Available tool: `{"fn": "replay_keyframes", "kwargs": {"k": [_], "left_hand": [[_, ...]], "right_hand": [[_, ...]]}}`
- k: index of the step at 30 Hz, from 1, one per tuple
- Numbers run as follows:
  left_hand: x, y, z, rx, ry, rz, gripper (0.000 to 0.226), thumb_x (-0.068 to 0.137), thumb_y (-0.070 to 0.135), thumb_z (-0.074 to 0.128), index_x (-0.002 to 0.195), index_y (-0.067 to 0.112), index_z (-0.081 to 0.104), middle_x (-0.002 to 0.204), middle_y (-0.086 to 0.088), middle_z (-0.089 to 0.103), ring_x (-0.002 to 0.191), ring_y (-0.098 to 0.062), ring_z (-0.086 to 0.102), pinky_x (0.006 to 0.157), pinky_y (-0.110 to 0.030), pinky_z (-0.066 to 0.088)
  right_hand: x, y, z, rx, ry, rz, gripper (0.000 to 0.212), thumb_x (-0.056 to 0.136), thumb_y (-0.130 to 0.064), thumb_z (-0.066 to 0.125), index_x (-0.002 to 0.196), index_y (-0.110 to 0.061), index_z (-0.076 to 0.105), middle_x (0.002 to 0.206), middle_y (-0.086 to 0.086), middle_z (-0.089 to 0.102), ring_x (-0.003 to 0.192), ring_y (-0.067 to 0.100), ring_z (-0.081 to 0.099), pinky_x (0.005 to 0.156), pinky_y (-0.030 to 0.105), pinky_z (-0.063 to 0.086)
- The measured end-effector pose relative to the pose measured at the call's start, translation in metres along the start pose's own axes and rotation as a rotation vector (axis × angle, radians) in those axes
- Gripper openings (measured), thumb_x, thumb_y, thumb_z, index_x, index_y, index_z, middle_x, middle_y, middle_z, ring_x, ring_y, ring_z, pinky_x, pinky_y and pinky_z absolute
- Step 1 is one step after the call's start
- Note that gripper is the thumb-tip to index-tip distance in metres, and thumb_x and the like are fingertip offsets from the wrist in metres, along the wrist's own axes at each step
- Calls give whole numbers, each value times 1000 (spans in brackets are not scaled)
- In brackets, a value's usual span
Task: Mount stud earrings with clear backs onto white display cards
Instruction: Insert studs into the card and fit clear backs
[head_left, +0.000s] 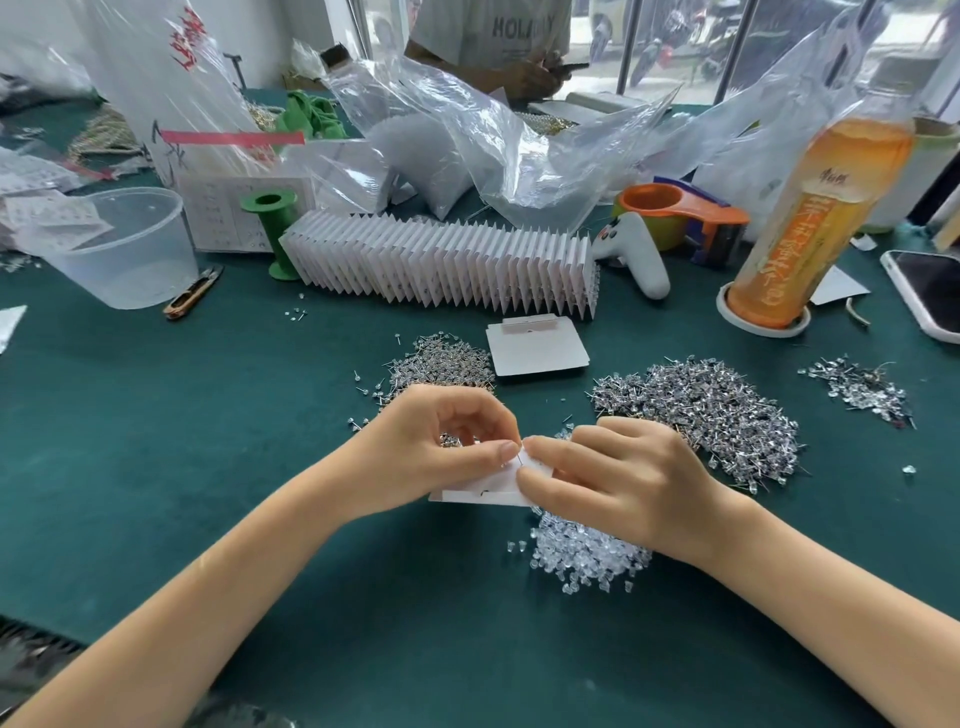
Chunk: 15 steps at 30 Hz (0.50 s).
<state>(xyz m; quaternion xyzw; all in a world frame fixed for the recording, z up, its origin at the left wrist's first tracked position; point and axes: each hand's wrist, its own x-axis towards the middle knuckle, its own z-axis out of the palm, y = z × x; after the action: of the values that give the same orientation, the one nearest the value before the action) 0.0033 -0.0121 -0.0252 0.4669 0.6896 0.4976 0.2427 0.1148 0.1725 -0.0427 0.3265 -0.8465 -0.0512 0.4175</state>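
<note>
The left hand's (441, 441) thumb and fingers (506, 451) pinch a thin metal stud earring post (519, 457) against a small white display card (485, 491), while the right hand (613, 483) curls its fingers round the card's other edge, holding it just above the dark green desk (156, 415). Whether a clear back is already fitted cannot be told. To do this well, the post should probably go straight through the card, held flat and steady. A heap of clear plastic backs (587, 556) lies beneath the right wrist; silvery piles of stud earrings (711, 410) flank the hands; a fanned row of filled white cards (447, 265) stands beyond.
</note>
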Motion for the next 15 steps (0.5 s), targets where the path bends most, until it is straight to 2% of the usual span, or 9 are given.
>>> {"fn": "replay_keyframes", "kwargs": {"k": [5, 9, 15], "left_hand": [[-1, 2, -1, 16, -12, 22, 5, 86, 14, 68, 86, 18, 69, 78, 7, 68, 70, -5, 60, 68, -17, 48], [-1, 4, -1, 65, -25, 38, 5, 86, 10, 68, 86, 15, 69, 73, 0, 67, 64, -6, 59, 65, -15, 46], [-1, 4, -1, 105, -22, 51, 9, 85, 9, 70, 86, 18, 69, 74, 1, 69, 64, -6, 61, 66, -16, 47]], "right_hand": [[0, 0, 0, 0, 4, 7, 30, 78, -4, 73, 97, -14, 53, 75, 2, 70, 49, 17, 50, 43, 27, 43], [-1, 0, 1, -14, 2, 5, 29, 78, -4, 73, 96, -15, 53, 73, 1, 69, 49, 17, 50, 43, 27, 43], [-1, 0, 1, -23, -4, 2, 31, 76, -2, 74, 96, -14, 53, 73, 1, 69, 48, 17, 50, 43, 27, 43]]}}
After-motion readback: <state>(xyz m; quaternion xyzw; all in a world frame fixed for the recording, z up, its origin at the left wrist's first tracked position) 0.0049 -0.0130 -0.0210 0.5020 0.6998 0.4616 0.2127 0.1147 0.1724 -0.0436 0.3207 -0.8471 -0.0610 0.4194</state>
